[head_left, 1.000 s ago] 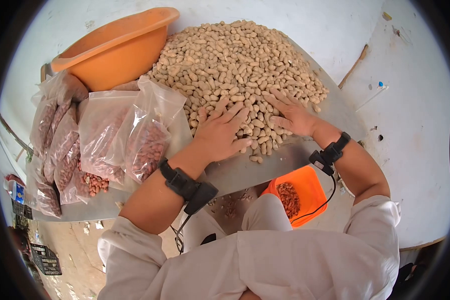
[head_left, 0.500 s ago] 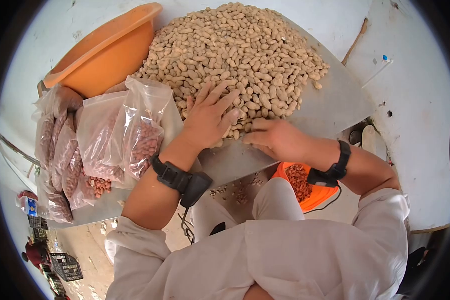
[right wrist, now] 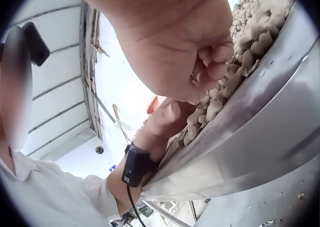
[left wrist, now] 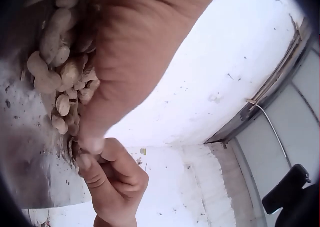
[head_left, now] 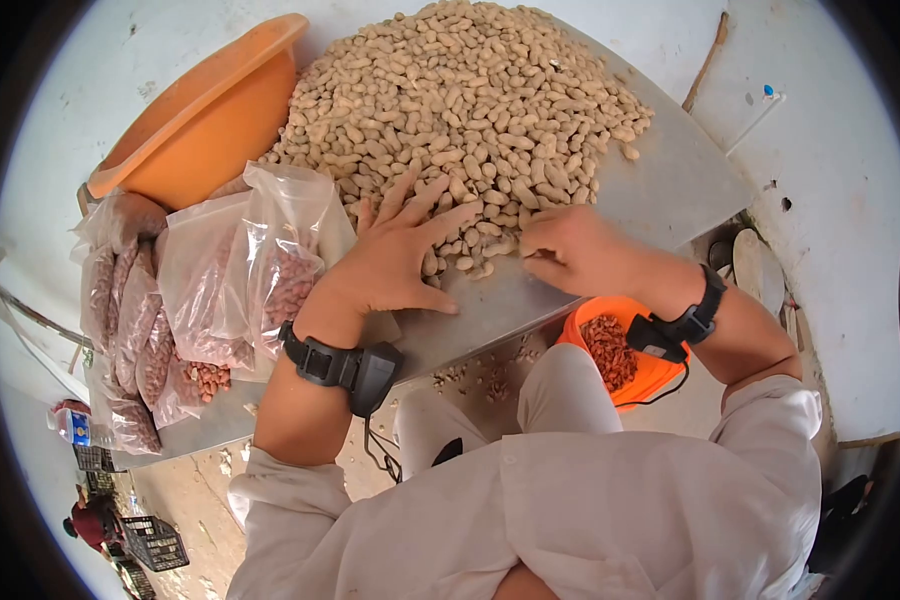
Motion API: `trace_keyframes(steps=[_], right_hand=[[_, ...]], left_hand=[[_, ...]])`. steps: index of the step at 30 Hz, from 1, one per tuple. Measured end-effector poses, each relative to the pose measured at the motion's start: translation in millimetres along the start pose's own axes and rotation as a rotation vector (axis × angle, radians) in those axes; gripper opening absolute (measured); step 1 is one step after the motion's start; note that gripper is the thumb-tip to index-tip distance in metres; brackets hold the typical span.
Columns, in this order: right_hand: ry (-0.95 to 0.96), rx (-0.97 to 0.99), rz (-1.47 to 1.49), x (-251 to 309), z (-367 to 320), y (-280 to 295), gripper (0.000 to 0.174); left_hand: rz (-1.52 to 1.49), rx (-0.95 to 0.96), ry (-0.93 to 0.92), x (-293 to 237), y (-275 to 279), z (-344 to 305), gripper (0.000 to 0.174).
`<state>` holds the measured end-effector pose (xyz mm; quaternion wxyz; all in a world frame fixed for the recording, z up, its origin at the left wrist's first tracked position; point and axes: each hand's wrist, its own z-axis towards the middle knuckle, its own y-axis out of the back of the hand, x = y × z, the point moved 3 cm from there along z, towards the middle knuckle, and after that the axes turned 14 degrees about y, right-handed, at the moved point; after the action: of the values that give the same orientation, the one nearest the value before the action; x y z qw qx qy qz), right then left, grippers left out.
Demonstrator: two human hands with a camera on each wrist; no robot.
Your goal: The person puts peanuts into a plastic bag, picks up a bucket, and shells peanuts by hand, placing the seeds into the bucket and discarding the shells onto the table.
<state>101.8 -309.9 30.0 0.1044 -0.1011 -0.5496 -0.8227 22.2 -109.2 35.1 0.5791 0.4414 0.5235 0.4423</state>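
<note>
A large heap of unshelled peanuts (head_left: 450, 110) lies on a metal table (head_left: 670, 205). My left hand (head_left: 395, 260) rests on its near edge, fingers straight and spread, thumb out over bare metal. To its right, my right hand (head_left: 580, 245) is low at the heap's near edge with its fingers curled in. The right wrist view shows those curled fingers (right wrist: 210, 67) beside the peanuts (right wrist: 217, 99); no object shows in their grasp. From the left wrist, small peanuts (left wrist: 62, 104) appear close by the left thumb.
Clear plastic bags (head_left: 205, 270) of reddish shelled peanuts lie left of the heap. Behind them an orange basin (head_left: 200, 120) leans tilted. Below the table's front edge stands an orange bucket (head_left: 655, 378) holding reddish-brown pieces. Black crates (head_left: 155, 545) and another person (head_left: 90, 525) are far lower left.
My right hand came off the heap's top, its fingers curling, to the near edge, then slid slightly right. The left hand shifted left, fingers still spread. The near peanuts now sit farther back.
</note>
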Motion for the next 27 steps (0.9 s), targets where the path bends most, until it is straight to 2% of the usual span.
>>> trace_keyframes(steps=[4, 7, 10, 16, 19, 22, 25, 27], right_hand=[[-0.089, 0.042, 0.107, -17, -15, 8, 0.008], [-0.081, -0.116, 0.177, -26, -13, 4, 0.009], [-0.028, -0.16, 0.207, -33, -11, 4, 0.01], [-0.209, -0.144, -0.047, -31, 12, 32, 0.012], [-0.104, -0.153, -0.302, -37, 24, 18, 0.014], [-0.109, -0.087, -0.337, -50, 33, 11, 0.017], [-0.207, 0.063, -0.335, -54, 42, 18, 0.019], [-0.078, -0.083, -0.295, -49, 50, 33, 0.021]], left_hand=[[-0.05, -0.048, 0.099, 7, -3, 8, 0.092], [-0.055, -0.106, 0.106, 12, -10, 12, 0.091], [-0.092, -0.154, 0.085, 15, -10, 14, 0.089], [-0.12, -0.244, 0.037, 10, -7, 13, 0.091], [-0.11, -0.28, 0.01, 4, -5, 11, 0.09], [-0.17, -0.377, -0.039, 13, -8, 16, 0.083], [-0.291, -0.494, -0.073, 17, -4, 17, 0.073], [-0.346, -0.584, -0.091, 14, 3, 16, 0.065]])
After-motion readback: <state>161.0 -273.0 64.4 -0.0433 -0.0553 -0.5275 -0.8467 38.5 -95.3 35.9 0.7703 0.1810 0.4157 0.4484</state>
